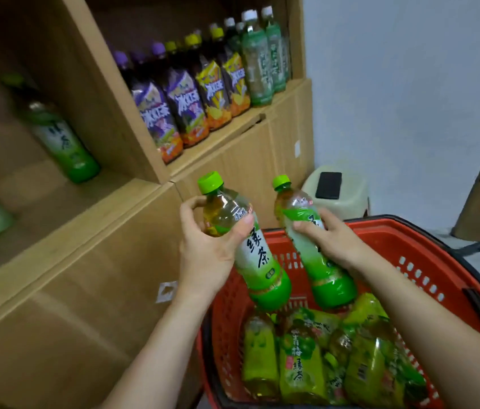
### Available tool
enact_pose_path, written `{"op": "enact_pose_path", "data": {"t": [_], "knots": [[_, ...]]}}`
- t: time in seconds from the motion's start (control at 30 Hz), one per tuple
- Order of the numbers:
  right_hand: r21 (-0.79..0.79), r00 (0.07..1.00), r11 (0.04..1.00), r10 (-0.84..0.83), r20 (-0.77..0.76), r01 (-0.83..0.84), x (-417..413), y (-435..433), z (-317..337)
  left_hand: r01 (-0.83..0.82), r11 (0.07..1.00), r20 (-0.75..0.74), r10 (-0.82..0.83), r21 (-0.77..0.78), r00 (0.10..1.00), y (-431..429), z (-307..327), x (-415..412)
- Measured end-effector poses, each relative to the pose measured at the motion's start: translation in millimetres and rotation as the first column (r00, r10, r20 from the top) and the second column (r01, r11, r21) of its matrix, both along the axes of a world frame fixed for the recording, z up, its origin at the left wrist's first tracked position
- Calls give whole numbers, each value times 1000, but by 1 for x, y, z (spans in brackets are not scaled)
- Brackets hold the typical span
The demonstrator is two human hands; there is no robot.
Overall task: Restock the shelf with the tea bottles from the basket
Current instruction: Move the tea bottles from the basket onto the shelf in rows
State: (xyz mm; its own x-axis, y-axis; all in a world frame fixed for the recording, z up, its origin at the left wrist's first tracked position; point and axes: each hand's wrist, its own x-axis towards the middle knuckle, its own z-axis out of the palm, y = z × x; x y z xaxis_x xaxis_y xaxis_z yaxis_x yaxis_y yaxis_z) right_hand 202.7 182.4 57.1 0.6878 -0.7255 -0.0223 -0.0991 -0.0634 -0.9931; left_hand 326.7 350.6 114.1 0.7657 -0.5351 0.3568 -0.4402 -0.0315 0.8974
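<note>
Left hand (206, 249): closed round bottle A (250, 249), cap toward 11 o'clock. Right hand (333, 237): closed round bottle B (315, 255). Both held above basket (427, 261); shelf (91, 202) at 10 o'clock.

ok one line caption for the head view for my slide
Left hand and right hand each hold a green tea bottle above the red basket.
</note>
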Motion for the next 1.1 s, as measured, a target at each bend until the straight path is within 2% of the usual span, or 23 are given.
{"op": "enact_pose_path", "data": {"t": [0.13, 0.2, 0.33, 0.4, 0.47, 0.63, 0.7, 0.8, 0.87, 0.93, 1.0, 1.1], "knots": [[-61, 955, 993, 115, 272, -102, 38, 59, 91, -78, 977, 97, 99, -196, 990, 76, 77, 24], [-88, 920, 989, 143, 366, -118, 44, 79, 112, -74, 976, 125, 102, -207, 987, 92, 97, 29], [-158, 822, 955, 298, 485, -253, 94, 130, 167, -202, 951, 198, 250, -234, 948, 150, 147, 66], [-213, 786, 917, 399, 472, -338, 117, 149, 189, -280, 932, 239, 333, -228, 912, 167, 159, 91], [-243, 777, 901, 434, 457, -361, 140, 165, 202, -349, 918, 239, 388, -189, 890, 178, 162, 114], [-196, 792, 927, 376, 481, -321, 198, 189, 204, -451, 884, 105, 463, -123, 880, 188, 145, 166], [-187, 822, 935, 354, 447, -301, 215, 194, 195, -453, 889, 115, 459, -72, 881, 189, 143, 174], [-255, 873, 935, 328, 360, -247, 235, 196, 179, -401, 903, 213, 366, 153, 906, 192, 132, 181], [-334, 905, 922, 300, 303, -194, 243, 194, 171, -399, 866, 202, 351, 300, 914, 195, 120, 187], [-408, 930, 895, 291, 223, -182, 247, 191, 163, -442, 811, 199, 395, 383, 897, 195, 111, 194], [-447, 946, 873, 287, 152, -194, 251, 187, 151, -496, 764, 235, 437, 412, 868, 187, 107, 203], [-515, 974, 853, 183, 132, -90, 260, 183, 140, -523, 774, 205, 481, 357, 852, 162, 106, 223]]}}
